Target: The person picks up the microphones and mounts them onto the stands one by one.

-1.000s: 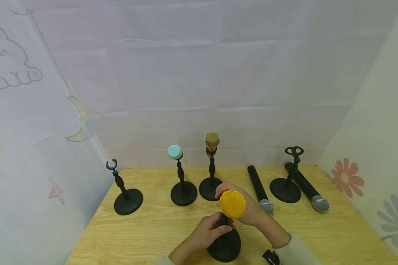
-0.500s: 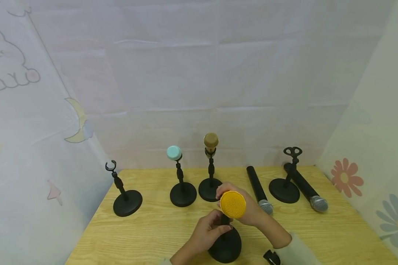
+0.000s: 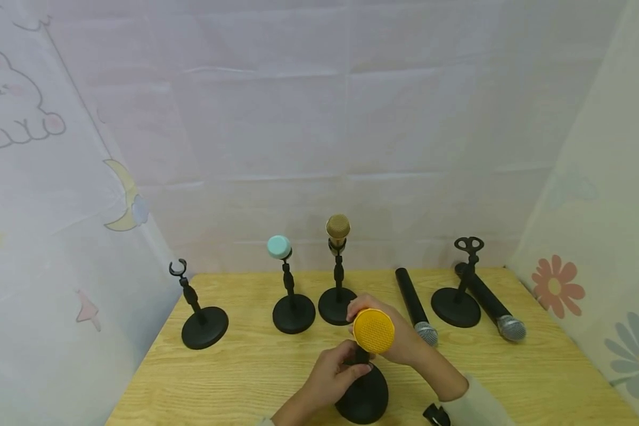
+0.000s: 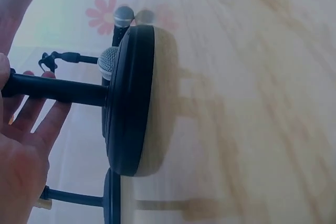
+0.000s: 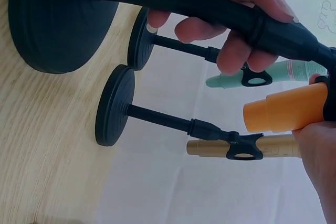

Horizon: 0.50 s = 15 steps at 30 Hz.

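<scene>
An orange microphone (image 3: 374, 331) with a mesh head is in the clip of a black stand (image 3: 363, 397) near the table's front. Round the pole of this stand my left hand (image 3: 330, 376) curls its fingers, just above the base; the left wrist view shows the fingers (image 4: 44, 124) beside the pole and the round base (image 4: 128, 103) tilted in that picture. My right hand (image 3: 396, 337) grips the orange microphone (image 5: 286, 108) at the clip, as the right wrist view shows; some of its fingers are hidden behind the microphone head.
Behind stand a mint microphone (image 3: 279, 247) and a gold microphone (image 3: 338, 228) on stands. An unloaded stand (image 3: 205, 326) is at left, a double-clip stand (image 3: 456, 306) at right. Two black microphones (image 3: 412, 296) (image 3: 490, 299) lie on the table (image 3: 234, 378); a black clip (image 3: 436, 414) is in front.
The head view has shifted slightly. Both hands stay in nearly the same place on the stand and the orange microphone.
</scene>
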Available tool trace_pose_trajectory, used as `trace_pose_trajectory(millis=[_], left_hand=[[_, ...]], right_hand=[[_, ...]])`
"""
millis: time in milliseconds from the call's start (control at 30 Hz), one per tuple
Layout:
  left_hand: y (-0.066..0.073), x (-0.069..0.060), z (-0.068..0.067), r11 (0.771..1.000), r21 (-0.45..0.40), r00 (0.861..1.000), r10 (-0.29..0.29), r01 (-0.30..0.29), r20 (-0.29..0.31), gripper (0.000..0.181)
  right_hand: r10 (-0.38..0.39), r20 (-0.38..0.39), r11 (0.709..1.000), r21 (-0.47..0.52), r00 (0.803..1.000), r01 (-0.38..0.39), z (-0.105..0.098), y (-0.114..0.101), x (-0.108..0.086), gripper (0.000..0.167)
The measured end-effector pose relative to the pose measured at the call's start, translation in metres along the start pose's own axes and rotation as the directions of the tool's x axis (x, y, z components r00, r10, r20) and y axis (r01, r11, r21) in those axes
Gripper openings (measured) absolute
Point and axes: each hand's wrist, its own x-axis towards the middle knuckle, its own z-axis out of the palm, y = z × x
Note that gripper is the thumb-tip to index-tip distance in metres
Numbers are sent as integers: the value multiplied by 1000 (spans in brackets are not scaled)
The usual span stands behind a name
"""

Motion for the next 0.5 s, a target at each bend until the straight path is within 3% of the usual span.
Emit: trace_pose_trajectory(millis=[100, 233, 333, 433, 500], left_hand=[[0, 0, -1, 1000, -12, 999, 0, 0, 32, 30], [-2, -1, 0, 997, -50, 999, -52, 51, -15, 31], [-4, -1, -1, 998, -55, 999, -39, 37, -32, 24], [-5, -1, -5, 999, -29, 999, 21, -20, 37, 24], [-4, -1, -8, 999, -22, 996, 27, -25, 87, 28]], right_hand=[[9, -5, 1000, -7, 1000, -9, 0, 0, 0, 36], [-5, -6, 1000, -16, 1000, 5, -1, 2, -1, 39], [-5, -2, 1000, -17, 1000, 5, -1, 2, -1, 39], [-3, -5, 1000, -11, 1000, 3, 0, 1, -1, 38], [-15, -12, 1000, -5, 1000, 15, 0, 1, -1, 38]])
